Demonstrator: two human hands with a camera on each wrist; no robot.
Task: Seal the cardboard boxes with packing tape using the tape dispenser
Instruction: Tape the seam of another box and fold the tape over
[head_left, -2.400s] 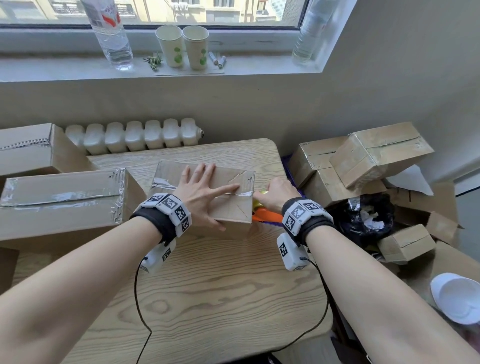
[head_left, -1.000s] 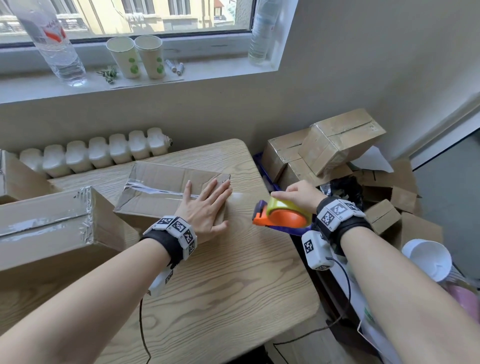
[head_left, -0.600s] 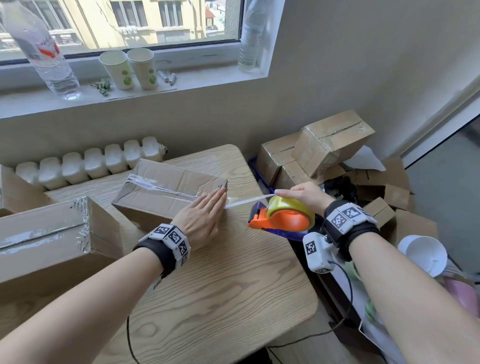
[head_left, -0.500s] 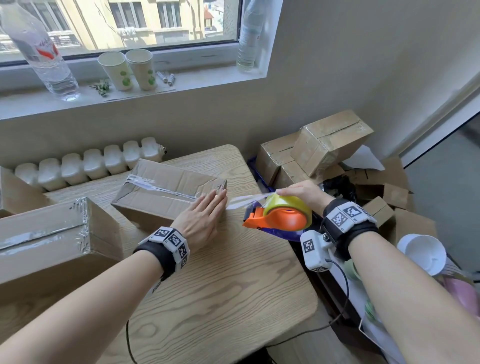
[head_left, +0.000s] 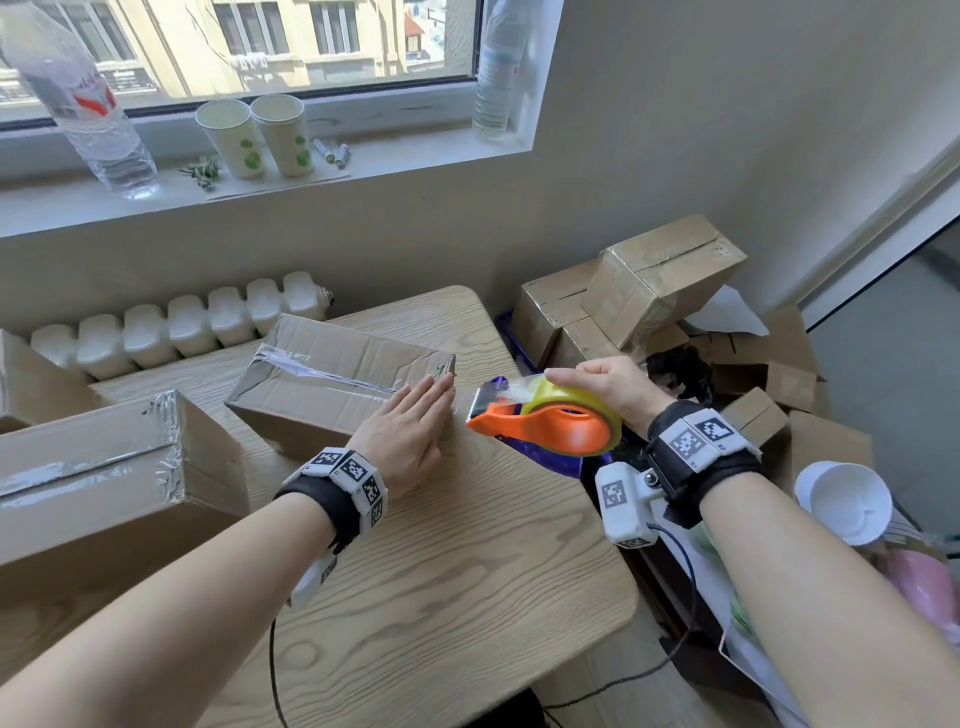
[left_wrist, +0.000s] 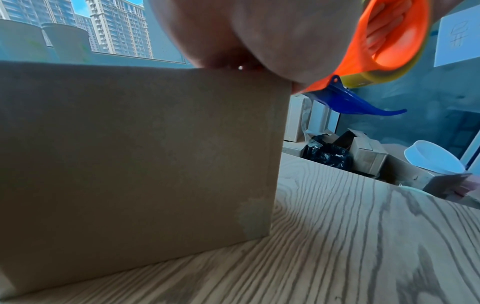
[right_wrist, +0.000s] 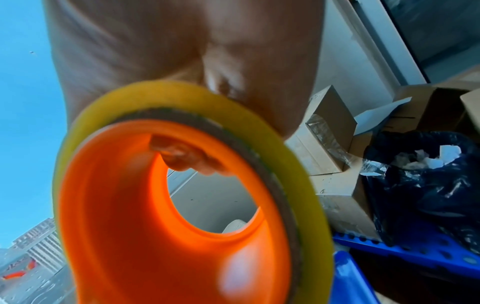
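A small cardboard box (head_left: 332, 379) lies on the wooden table (head_left: 467, 582), with clear tape along its top seam. My left hand (head_left: 410, 426) lies flat with straight fingers on the box's near right corner; in the left wrist view the box's side (left_wrist: 140, 154) fills the frame. My right hand (head_left: 608, 387) grips the orange tape dispenser (head_left: 550, 423) with its yellowish tape roll (right_wrist: 197, 107), held just off the box's right end, close to my left fingertips. The strip between box and dispenser is barely visible. Fingers curl through the dispenser's hole (right_wrist: 187, 156).
A larger taped box (head_left: 104, 467) stands at the table's left. Right of the table lie several piled boxes (head_left: 654, 291), a black bag (head_left: 680, 371), a blue tray and a white bowl (head_left: 841, 501). Bottles and paper cups (head_left: 254, 135) stand on the windowsill above a radiator.
My right hand pulled the dispenser off the box's right end, then brought it back toward the box. My left hand slid to the box's right corner and stays pressed there.
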